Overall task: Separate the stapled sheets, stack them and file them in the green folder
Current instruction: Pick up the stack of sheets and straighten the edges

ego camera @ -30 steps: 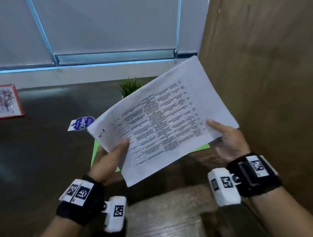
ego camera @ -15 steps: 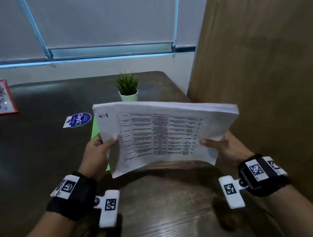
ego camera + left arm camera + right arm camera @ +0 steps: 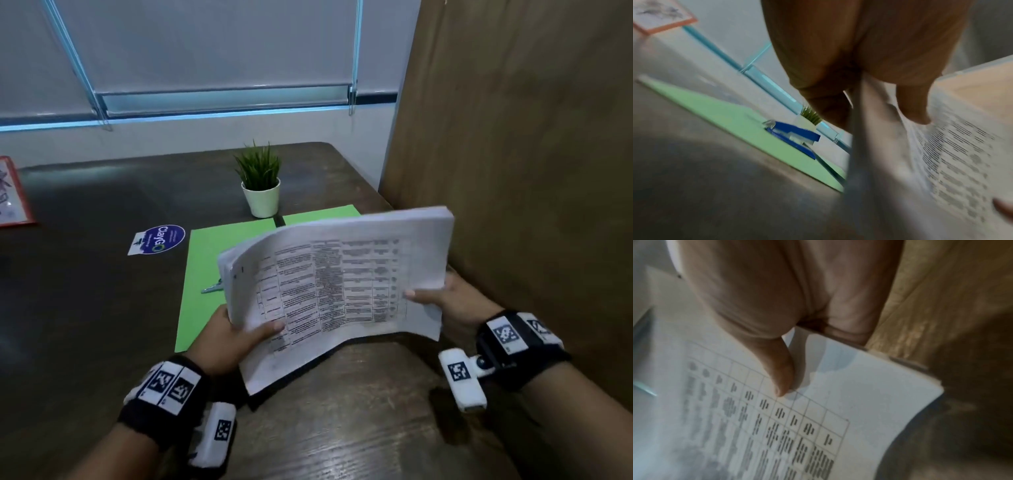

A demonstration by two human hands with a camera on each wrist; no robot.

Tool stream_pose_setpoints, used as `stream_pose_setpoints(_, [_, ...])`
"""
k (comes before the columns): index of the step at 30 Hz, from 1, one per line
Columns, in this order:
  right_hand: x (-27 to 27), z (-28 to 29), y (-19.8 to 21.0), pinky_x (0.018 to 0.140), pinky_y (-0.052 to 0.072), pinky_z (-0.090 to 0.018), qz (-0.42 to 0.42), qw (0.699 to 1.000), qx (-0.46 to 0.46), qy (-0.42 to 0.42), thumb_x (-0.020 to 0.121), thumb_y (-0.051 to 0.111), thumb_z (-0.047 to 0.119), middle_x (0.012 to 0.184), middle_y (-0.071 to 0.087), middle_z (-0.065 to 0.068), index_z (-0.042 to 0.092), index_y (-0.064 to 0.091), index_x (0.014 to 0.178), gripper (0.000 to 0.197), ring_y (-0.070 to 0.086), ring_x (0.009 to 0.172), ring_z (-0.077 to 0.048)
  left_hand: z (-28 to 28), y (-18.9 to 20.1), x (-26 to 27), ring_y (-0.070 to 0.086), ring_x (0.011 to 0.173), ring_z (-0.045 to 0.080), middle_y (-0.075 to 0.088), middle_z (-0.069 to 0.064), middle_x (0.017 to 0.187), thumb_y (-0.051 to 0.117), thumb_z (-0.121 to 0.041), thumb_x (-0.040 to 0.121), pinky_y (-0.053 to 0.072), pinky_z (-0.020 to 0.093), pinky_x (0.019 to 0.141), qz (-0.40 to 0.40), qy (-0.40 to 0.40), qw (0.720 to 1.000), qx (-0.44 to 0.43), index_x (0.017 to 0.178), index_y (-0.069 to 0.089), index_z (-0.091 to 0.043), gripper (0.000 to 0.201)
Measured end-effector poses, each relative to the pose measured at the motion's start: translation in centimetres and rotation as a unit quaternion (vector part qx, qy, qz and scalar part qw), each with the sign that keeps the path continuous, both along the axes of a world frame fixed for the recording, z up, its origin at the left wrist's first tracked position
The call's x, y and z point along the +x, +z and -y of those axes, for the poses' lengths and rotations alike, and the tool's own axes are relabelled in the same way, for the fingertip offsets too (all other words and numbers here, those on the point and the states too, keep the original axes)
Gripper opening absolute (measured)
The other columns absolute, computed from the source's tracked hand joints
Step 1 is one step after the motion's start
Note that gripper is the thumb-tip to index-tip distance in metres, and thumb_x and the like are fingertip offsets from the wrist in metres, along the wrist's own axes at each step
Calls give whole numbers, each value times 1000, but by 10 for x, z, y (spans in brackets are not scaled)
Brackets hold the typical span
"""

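Left hand (image 3: pixel 230 337) is pinching the sheets (image 3: pixel 342 291) at their left edge, thumb on top; right hand (image 3: pixel 455 301) is pinching the right edge likewise. Stack is hanging above the table (image 3: pixel 85 308), near the green folder (image 3: pixel 209 260) w/ stapler (image 3: pixel 795 134) on it.

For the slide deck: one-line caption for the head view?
Both hands, left hand and right hand, grip a thick stack of printed sheets above the open green folder on a dark table.
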State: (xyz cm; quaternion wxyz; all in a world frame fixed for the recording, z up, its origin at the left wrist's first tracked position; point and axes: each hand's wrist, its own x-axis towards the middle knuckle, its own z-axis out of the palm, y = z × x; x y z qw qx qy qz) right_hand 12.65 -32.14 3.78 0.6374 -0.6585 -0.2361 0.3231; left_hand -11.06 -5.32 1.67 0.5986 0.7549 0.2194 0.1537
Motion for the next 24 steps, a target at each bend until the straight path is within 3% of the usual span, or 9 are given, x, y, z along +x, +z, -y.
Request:
stream_pose_setpoints(2, [9,-8,24,82,61,-33,46,998,-35,33,86,65,-3,113,74,-10,3,65,119,34,72,103,-24,-1,7,-1,73,101,10,77,-9,108,84,-32,71,56,40,96,-13,6,1000,2,111,71,-22,43])
stream_pose_setpoints(4, [20,-24,48,81,60,-28,118,989,-81,37,89,65,-1,114,73,-11,1,66,118,30,72,101,-23,-4,12,-3,73,101,13,77,-6,108,82,-28,75,55,44,97,4,39,999,-16,111,71,-21,38])
stream_pose_setpoints(6, [30,-54,69,75,59,-22,175,982,-75,-15,88,67,1,105,74,-5,0,65,117,29,72,87,-15,-11,16,-8,72,102,17,77,-4,109,82,-28,79,54,42,97,28,85,995,-39,110,70,-20,34])
stream_pose_setpoints(8, [34,-92,84,64,55,-16,186,977,10,-108,91,67,2,90,70,3,2,63,116,25,66,70,-3,-21,23,-15,68,100,17,72,-4,110,79,-36,82,50,33,93,10,142,989,-28,106,67,-21,31])
stream_pose_setpoints(10, [36,-130,90,51,47,-17,171,964,50,-195,95,64,11,81,63,0,9,62,106,12,58,52,0,-38,24,-21,66,101,19,71,-1,108,77,-31,84,48,31,89,39,200,976,-79,107,65,-19,29])
stream_pose_setpoints(12, [39,-164,83,48,43,-23,173,963,-2,-208,97,62,20,78,61,-5,14,62,93,7,55,44,0,-51,24,-24,71,104,23,75,1,107,81,-25,77,52,37,93,102,241,951,-165,109,68,-13,37])
stream_pose_setpoints(15, [25,-208,52,54,48,-27,236,957,-152,-73,93,65,26,78,70,-10,11,67,86,17,64,55,-15,-67,21,-26,73,102,21,76,3,112,86,-33,68,53,43,98,142,297,923,-201,114,67,-12,54])
stream_pose_setpoints(19, [-22,-256,10,69,56,-34,400,852,-319,114,92,64,33,81,73,-12,9,75,86,27,69,75,-29,-82,16,-20,74,90,12,75,2,108,79,-25,84,60,26,71,172,359,888,-232,123,64,-9,45])
stream_pose_setpoints(24, [-52,-308,-25,74,50,-37,487,792,-356,92,92,55,31,101,68,-13,17,61,116,28,65,96,-36,-91,3,-9,76,89,15,75,4,111,82,-29,82,62,30,70,177,376,868,-271,130,57,-7,59])
